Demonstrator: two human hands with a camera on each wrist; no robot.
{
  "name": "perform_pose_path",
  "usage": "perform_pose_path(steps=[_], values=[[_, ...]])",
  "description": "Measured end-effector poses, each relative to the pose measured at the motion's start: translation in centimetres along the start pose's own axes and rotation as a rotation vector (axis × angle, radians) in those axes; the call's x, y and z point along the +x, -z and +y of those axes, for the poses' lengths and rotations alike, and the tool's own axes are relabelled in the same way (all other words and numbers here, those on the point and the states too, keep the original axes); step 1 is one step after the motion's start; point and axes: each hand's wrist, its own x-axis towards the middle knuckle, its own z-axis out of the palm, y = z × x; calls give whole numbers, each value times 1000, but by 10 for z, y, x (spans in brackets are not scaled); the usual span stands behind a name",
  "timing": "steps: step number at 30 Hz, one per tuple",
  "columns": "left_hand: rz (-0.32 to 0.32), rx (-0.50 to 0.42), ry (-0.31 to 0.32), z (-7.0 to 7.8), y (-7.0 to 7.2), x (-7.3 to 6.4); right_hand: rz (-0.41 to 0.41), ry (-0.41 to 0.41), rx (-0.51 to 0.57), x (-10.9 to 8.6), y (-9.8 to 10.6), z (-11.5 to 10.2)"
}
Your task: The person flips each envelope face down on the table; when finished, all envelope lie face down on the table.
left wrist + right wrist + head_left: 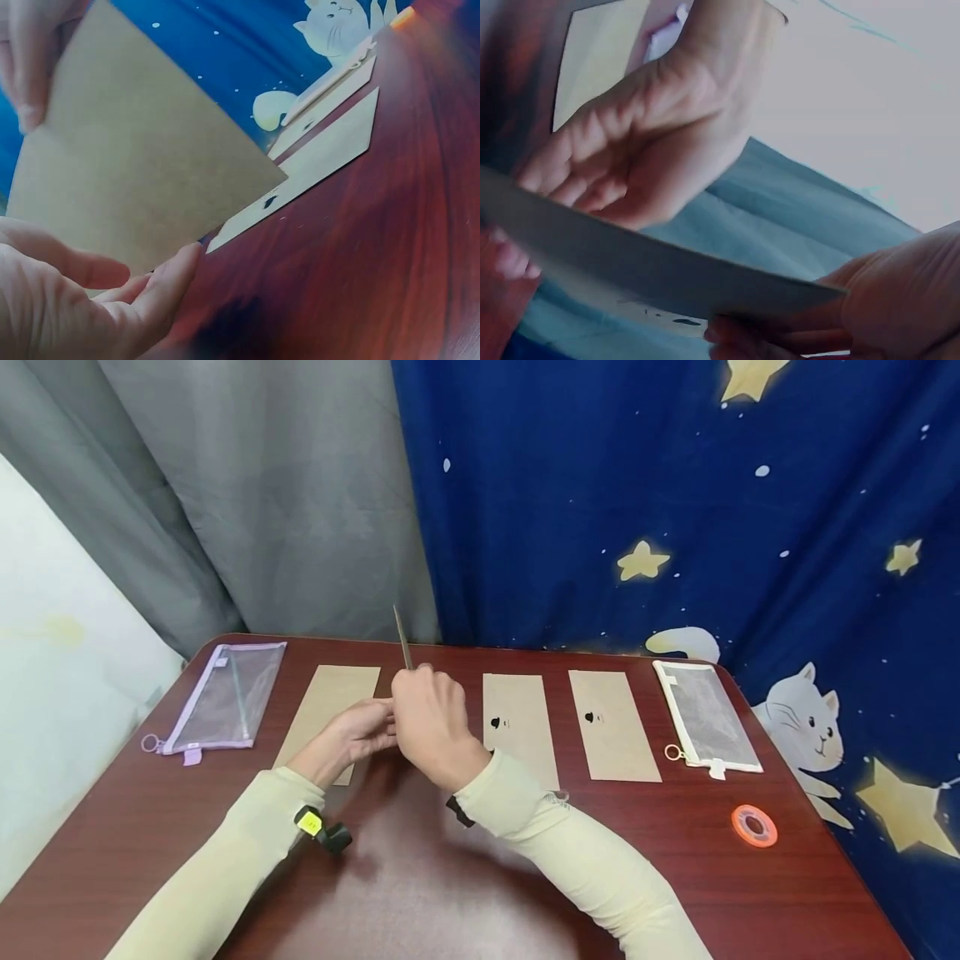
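A thin kraft-paper notebook stands tilted above the table, seen nearly edge-on in the head view. My right hand pinches it by an edge, thumb on the plain face in the left wrist view. The right wrist view shows a dark printed mark on its other face. Close by the lower edge is my left hand, with loosely bent fingers; whether they press on the notebook is unclear. Under the left hand lies a plain kraft notebook. To the right lie two more, a nearer one and a farther one, each printed with a small black hat.
A purple-edged mesh zip pouch with a slim stick-like thing inside lies at the far left. At the right are a white-edged mesh pouch and an orange tape roll. Curtains hang behind the dark red table.
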Motion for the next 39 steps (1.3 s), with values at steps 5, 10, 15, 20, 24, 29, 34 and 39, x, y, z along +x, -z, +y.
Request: perform_pose_path(steps=[5,10,15,20,24,29,34,39], values=[[9,101,4,8,6,-4,-34,-25,148,1,1,17],[41,182,-40,14,10,-11,3,-38,306,4,-5,38],[78,279,-101,15,14,-14,72,-113,557,8,-21,60],[146,426,-166,11,15,-12,95,-288,717,8,-45,74],[214,544,-172,9,17,-11,26,-377,823,6,-63,81],[288,730,-199,3,18,-10,-75,-425,887,4,-83,83],[392,940,-245,-4,18,-6,-133,-448,851,4,-98,81],[433,1093,-286,-9,15,-3,-179,-452,814,5,-105,78]])
